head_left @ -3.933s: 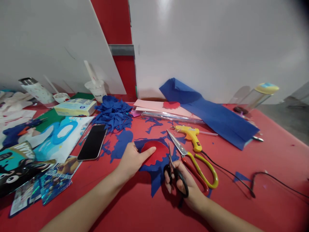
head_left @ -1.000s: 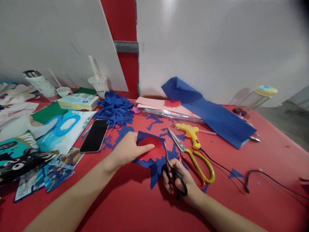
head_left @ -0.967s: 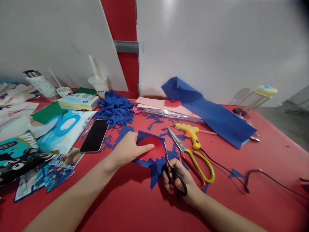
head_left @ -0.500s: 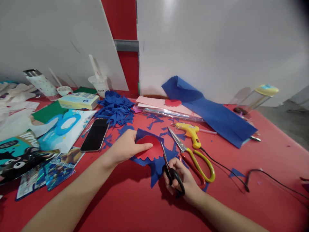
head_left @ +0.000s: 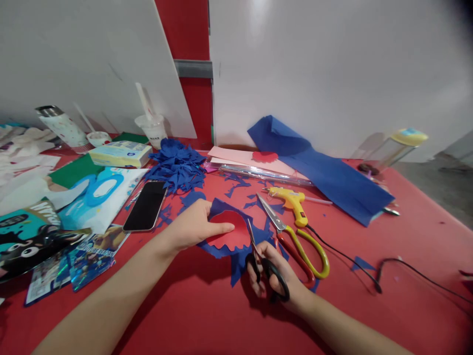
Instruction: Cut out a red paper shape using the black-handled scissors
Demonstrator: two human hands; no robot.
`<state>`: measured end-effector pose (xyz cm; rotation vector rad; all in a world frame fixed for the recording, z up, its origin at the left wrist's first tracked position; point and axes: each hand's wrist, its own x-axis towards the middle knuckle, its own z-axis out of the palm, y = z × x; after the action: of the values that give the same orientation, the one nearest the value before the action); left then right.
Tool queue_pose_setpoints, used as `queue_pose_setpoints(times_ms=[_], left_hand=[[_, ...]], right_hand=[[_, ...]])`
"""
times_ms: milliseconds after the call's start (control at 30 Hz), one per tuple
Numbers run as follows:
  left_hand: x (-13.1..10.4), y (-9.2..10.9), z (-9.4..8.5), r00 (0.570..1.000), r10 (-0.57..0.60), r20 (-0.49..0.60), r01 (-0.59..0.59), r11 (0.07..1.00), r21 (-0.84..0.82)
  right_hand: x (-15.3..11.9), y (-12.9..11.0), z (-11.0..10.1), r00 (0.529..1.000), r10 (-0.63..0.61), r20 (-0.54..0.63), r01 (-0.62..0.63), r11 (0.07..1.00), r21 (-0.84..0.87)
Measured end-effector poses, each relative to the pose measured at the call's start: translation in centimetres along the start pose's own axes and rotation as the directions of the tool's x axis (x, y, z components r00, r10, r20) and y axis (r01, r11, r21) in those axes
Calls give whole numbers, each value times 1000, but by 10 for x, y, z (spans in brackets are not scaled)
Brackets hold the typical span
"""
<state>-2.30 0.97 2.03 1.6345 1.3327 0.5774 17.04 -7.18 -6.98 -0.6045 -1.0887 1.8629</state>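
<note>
My left hand pinches a red scalloped paper shape laid over a piece of blue paper, its thumb flat on the red. My right hand is closed round the black handles of small scissors. Their blades stand parted at the right edge of the papers. Blue paper scraps lie beneath. Just right of them rest large shears with red and yellow handles.
A yellow glue gun with a black cord lies beyond the shears. Behind are a blue sheet, pink paper and a heap of blue cut pieces. At left are a phone, a wipes pack and a drink cup.
The small scissors' handles have spread and their blades opened wider. The red shape and blue paper have turned slightly in my left hand.
</note>
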Motion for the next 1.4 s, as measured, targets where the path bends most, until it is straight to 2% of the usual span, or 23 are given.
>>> queue_pose_setpoints(times_ms=[200,400,533,833,1033,1400], left_hand=[[0,0,2,1000,5,16,-5,1000,5],[2,-3,3,998,-37,-41,38,999,18],[3,-3,4,1000,-16,-16,16,1000,-20],[3,-6,6,998,-26,-48,26,1000,-12],[3,-3,7,1000,-27,-8,27,1000,-7],[5,-5,6,1000,-22,1,22,999,-39]], right_hand=[[0,-1,0,1000,25,-6,-25,1000,-1],[0,0,0,1000,-2,2,2,999,-39],[0,1,0,1000,-12,3,12,1000,-3],[1,3,1,1000,-20,-16,21,999,25],[2,0,2,1000,-5,-16,5,1000,6],[1,-1,3,999,3,-36,-2,999,41]])
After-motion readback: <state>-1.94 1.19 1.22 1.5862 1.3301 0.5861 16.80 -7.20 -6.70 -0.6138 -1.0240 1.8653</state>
